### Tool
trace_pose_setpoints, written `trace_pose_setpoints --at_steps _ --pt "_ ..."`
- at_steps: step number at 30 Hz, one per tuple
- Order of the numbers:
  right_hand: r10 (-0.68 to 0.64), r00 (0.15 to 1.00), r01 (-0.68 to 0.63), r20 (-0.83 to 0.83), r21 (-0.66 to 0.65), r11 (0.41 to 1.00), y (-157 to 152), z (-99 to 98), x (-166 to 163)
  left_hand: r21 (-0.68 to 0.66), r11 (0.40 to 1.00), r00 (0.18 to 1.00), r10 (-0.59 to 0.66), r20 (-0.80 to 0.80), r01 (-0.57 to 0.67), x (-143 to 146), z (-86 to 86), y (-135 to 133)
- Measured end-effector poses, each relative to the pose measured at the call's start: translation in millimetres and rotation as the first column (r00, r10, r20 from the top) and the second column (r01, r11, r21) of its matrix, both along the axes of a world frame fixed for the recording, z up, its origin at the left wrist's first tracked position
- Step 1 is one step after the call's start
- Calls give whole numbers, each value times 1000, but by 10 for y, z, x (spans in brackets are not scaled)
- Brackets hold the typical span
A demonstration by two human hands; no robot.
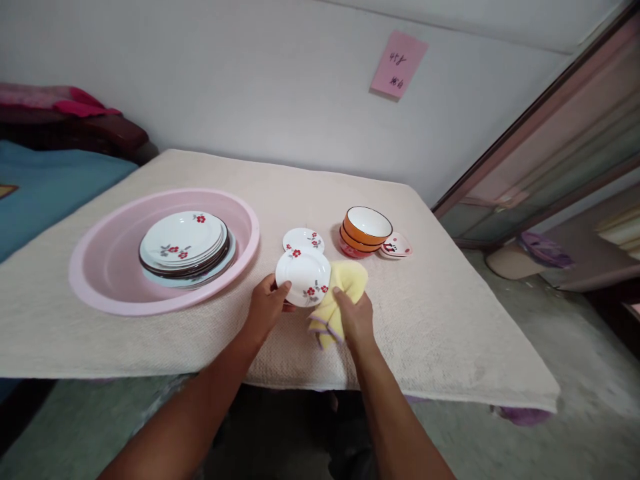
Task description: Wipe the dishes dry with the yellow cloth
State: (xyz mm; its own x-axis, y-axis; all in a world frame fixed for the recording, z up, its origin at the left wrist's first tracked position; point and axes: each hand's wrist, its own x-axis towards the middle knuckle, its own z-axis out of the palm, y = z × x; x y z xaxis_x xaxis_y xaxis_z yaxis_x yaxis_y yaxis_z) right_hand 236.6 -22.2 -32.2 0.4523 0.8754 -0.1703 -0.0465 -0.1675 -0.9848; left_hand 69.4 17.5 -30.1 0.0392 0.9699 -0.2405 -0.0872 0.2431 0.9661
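1. Two bare hands at work, both right of the pink basin [150, 308], which serves as landmark.
2. Left hand [267, 300]: nearer the basin, apart from its rim. Clamped on a small white plate [300, 275], thumb over the edge, fingers mostly hidden beneath.
3. Right hand [357, 317]: farther from the basin. Closed on a yellow cloth [347, 277], thumb on top; other fingers largely hidden.
4. Key relation: plate lies between the hands, left hand on its basin-side edge, cloth at the edge away from the basin. Plate is round, no long axis. It appears raised and tipped toward the wearer. Cloth and rim meet in view; pressure, cannot tell.
5. Second flowered plate [300, 239]: right of the basin, partly hidden behind the held one.
6. Bowl stack [367, 223]: well right of the basin; patterned dish [397, 245] just beyond it.
7. Inside the basin: plate stack [183, 233], flowered plate uppermost.
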Motion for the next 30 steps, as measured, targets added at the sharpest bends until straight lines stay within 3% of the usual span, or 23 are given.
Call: trace_pose_setpoints --at_steps 3,6,13,19,22,27,30 --pt "53 933 -59 356 8 998 -28 -44 -56 54 999 997 0 -73 4 17 0 -6" --pt "94 840 -99 534 -19 995 -36 -71 -90 96 995 994 -16 -107 26 28 -6 -26" --pt "113 845 -77 523 -90 993 58 -40 -23 168 975 982 -120 -147 144 102 -51 -129" --pt "203 763 -247 613 -13 969 47 4 -173 140 952 956 -250 -154 272 75 -89 -170" --pt "287 701 -387 653 10 922 17 33 -258 87 951 951 -287 -114 297 39 -120 -166" --pt "465 586 -606 663 -22 795 -17 153 -271 -18 978 977 -209 34 210 -66 -35 -108" --pt "510 493 -675 705 -60 736 -42 232 -234 -70 978 970 -181 159 194 -124 25 -71"
